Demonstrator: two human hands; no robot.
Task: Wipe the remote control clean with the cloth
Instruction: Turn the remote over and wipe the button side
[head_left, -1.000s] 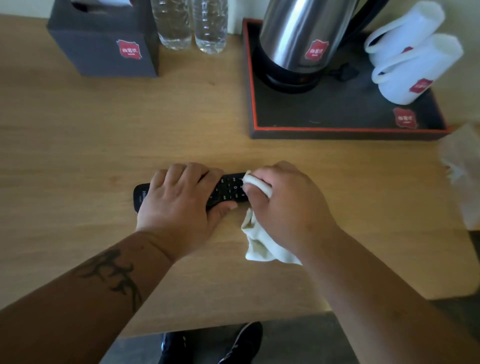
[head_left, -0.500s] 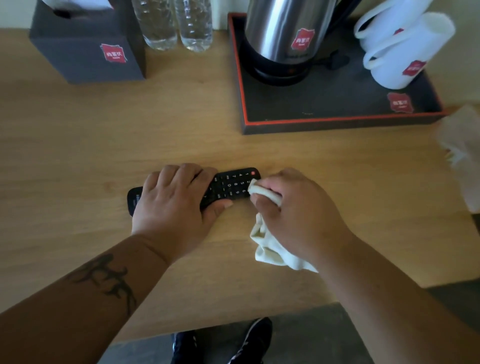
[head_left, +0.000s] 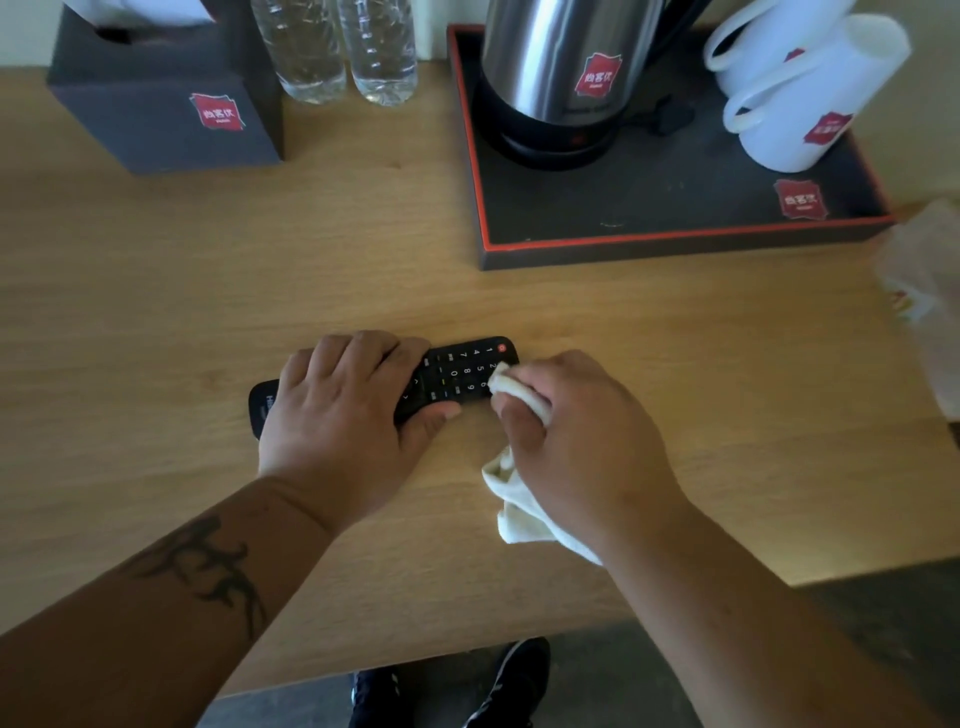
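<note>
My left hand (head_left: 345, 415) pins the light, rigid remote (head_left: 457, 376) mid-desk; my right hand (head_left: 582, 441) grips the soft cloth (head_left: 519, 395) (bunched).

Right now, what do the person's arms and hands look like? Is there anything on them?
Both arms are bare, with no sleeves in view. The left forearm carries a dark, spiky tattoo. The left hand and right hand show no gloves, rings or watch.

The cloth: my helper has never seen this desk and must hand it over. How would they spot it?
Start at the wooden table and find the black remote control lying near its front edge. The cloth is the cream rag bunched in the right hand, one fold pressed on the remote's number keys; nothing else there is soft and cream.
</note>
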